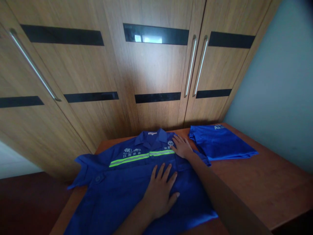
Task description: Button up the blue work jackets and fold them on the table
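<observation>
A dark blue short-sleeved work shirt (117,192) lies spread on the wooden table, its collar toward the wardrobe. Across its chest runs a yellow-green and grey reflective stripe, with white printed logos and lettering above it. Flat on the front of the shirt rests my left hand (160,191), fingers spread. My right hand (182,147) lies farther up, by the round logo near the shoulder on the right, with its fingers stretched out over the cloth. Neither hand grips anything. The lower edge of the shirt runs out of the picture.
A folded bright blue garment (220,142) with white letters lies at the table's back right. The reddish-brown table (264,182) stands against a wooden wardrobe (156,71) with long metal handles and dark strips. A pale wall (281,91) rises on the right.
</observation>
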The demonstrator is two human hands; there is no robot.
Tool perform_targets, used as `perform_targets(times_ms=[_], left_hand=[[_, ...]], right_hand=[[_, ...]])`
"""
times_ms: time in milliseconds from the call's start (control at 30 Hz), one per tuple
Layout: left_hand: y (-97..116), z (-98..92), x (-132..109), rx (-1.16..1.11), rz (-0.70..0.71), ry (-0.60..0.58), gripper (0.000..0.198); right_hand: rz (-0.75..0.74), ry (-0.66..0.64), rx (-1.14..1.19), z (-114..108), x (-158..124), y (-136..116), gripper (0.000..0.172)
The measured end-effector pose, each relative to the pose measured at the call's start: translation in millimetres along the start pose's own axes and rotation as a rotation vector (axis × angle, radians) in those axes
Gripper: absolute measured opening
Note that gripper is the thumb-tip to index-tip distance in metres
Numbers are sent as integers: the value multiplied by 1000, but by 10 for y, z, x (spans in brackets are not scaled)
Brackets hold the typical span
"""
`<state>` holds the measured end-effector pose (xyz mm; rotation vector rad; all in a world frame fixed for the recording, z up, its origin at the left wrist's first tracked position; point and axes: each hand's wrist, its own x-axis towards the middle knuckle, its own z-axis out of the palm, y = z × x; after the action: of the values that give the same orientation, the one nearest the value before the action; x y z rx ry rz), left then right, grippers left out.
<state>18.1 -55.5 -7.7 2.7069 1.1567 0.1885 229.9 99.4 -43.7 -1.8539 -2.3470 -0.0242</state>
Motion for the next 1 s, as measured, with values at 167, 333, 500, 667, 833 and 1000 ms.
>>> perform_targets(times_ms=[167, 333, 500, 667, 833, 1000], left_hand=[[9, -4, 2, 9, 1, 0, 61], [23, -40, 2, -10, -12, -7, 61], [43, -58, -1, -37, -15, -11, 62], [-41, -199, -32, -46, -43, -19, 62], [-753, -619, -342, 109, -379, 219, 48], [-1909, -1027, -1010, 270, -796, 401, 51]], right_hand=[[84, 51, -3, -65, -72, -224, 62], [100, 126, 38, -36, -377, -450, 68], [90, 70, 83, 18, -563, -495, 67], [92, 54, 82, 30, -573, -459, 66], [103, 73, 64, 51, -624, -427, 67], [100, 66, 68, 41, -645, -423, 66]])
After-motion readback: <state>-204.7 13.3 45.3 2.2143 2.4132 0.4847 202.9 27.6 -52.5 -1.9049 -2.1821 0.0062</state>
